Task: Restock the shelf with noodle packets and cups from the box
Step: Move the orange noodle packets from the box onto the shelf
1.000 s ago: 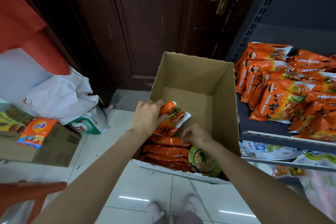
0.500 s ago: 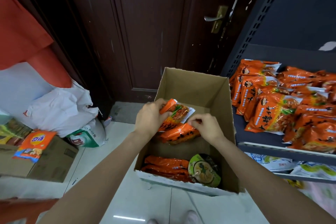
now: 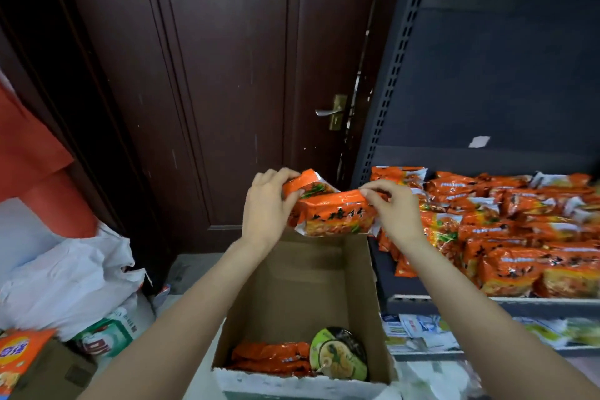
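Note:
I hold orange noodle packets (image 3: 334,214) in the air above the cardboard box (image 3: 302,276), just left of the shelf. My left hand (image 3: 268,204) grips their left end, where a second packet (image 3: 302,185) sticks up behind. My right hand (image 3: 391,208) pinches the top right corner of the front packet. In the box lie several more orange packets (image 3: 271,357) and a green noodle cup (image 3: 337,354) on its side. The dark shelf (image 3: 487,300) on the right carries several rows of the same orange packets (image 3: 506,237).
A dark wooden door (image 3: 227,91) with a metal handle (image 3: 328,112) stands behind the box. White bags (image 3: 71,276) and a green-printed sack (image 3: 110,331) sit on the floor at left, beside a brown carton with an orange snack bag (image 3: 16,354). A lower shelf holds pale packets (image 3: 418,328).
Both hands have lifted the orange packets up out of the box and rightward toward the shelf. My view has tilted upward, showing more of the door and shelf back.

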Action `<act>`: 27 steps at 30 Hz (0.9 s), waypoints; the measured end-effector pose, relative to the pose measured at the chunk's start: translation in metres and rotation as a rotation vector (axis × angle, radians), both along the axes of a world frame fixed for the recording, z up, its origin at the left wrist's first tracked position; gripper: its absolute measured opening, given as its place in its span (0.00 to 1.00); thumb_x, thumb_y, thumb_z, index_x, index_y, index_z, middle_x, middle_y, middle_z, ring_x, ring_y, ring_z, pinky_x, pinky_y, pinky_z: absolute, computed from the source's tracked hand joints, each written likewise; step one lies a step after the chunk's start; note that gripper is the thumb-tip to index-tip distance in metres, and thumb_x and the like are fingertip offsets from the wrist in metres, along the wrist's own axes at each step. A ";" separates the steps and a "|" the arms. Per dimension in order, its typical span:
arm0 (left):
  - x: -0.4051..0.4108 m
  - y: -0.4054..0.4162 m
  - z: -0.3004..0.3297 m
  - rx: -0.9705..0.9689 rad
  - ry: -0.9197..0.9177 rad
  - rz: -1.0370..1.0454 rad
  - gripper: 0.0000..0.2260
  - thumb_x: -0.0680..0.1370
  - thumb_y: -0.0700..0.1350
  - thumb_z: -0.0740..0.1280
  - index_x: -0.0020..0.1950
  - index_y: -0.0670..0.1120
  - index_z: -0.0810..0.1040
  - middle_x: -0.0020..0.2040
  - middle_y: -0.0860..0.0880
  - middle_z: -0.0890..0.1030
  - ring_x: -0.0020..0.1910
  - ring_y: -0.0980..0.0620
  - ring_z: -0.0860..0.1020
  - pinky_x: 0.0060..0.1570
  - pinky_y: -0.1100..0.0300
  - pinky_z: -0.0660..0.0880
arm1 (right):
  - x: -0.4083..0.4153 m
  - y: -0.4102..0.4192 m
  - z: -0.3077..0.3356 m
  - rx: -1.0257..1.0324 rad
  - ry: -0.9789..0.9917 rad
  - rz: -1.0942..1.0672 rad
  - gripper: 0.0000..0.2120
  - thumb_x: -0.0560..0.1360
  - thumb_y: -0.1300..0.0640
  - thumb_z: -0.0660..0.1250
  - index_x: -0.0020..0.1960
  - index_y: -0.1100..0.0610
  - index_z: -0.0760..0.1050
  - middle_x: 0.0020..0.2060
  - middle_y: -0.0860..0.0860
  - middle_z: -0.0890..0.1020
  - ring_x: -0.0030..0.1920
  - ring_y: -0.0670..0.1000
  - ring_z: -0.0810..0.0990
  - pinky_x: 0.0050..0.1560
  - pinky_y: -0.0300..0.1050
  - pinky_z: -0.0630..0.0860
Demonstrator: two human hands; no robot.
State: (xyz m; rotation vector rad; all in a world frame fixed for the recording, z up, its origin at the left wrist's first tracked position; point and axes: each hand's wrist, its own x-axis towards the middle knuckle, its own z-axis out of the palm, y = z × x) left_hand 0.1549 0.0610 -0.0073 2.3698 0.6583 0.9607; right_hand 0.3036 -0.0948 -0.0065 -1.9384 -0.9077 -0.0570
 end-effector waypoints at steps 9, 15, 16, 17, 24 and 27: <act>0.082 -0.075 0.007 0.004 -0.069 -0.091 0.10 0.77 0.46 0.67 0.58 0.48 0.77 0.48 0.52 0.76 0.48 0.54 0.70 0.49 0.58 0.70 | 0.073 -0.098 -0.004 -0.010 0.024 -0.166 0.05 0.76 0.63 0.66 0.47 0.60 0.81 0.43 0.47 0.81 0.47 0.45 0.77 0.47 0.28 0.68; 0.109 -0.107 -0.004 -0.034 -0.020 -0.103 0.10 0.77 0.46 0.67 0.58 0.48 0.78 0.47 0.52 0.76 0.48 0.54 0.70 0.46 0.63 0.66 | 0.113 -0.130 -0.041 -0.264 0.085 -0.117 0.07 0.76 0.63 0.66 0.51 0.60 0.81 0.52 0.52 0.83 0.53 0.52 0.80 0.55 0.43 0.73; 0.110 -0.110 -0.006 -0.046 -0.010 -0.101 0.10 0.77 0.46 0.67 0.58 0.48 0.78 0.47 0.52 0.76 0.48 0.54 0.69 0.45 0.64 0.65 | 0.116 -0.131 -0.048 -0.312 0.082 -0.106 0.07 0.77 0.62 0.66 0.50 0.60 0.81 0.52 0.52 0.83 0.52 0.51 0.80 0.53 0.42 0.73; 0.111 -0.112 -0.009 -0.049 -0.001 -0.099 0.10 0.77 0.46 0.67 0.58 0.49 0.78 0.47 0.52 0.76 0.48 0.55 0.69 0.45 0.65 0.64 | 0.119 -0.132 -0.054 -0.361 0.069 -0.103 0.07 0.77 0.62 0.66 0.50 0.59 0.82 0.52 0.51 0.83 0.50 0.50 0.80 0.51 0.40 0.73; 0.114 -0.122 -0.016 -0.039 0.039 -0.062 0.10 0.77 0.47 0.67 0.58 0.48 0.78 0.49 0.51 0.78 0.49 0.53 0.72 0.44 0.68 0.65 | 0.126 -0.137 -0.083 -0.515 -0.091 -0.064 0.10 0.78 0.58 0.63 0.57 0.58 0.78 0.55 0.55 0.79 0.56 0.54 0.77 0.56 0.47 0.75; 0.115 -0.122 -0.017 -0.034 0.029 -0.045 0.10 0.77 0.46 0.67 0.58 0.47 0.78 0.49 0.51 0.78 0.49 0.53 0.72 0.44 0.68 0.64 | 0.124 -0.144 -0.086 -0.600 -0.184 0.068 0.20 0.76 0.46 0.64 0.65 0.53 0.73 0.60 0.51 0.76 0.63 0.53 0.71 0.66 0.50 0.67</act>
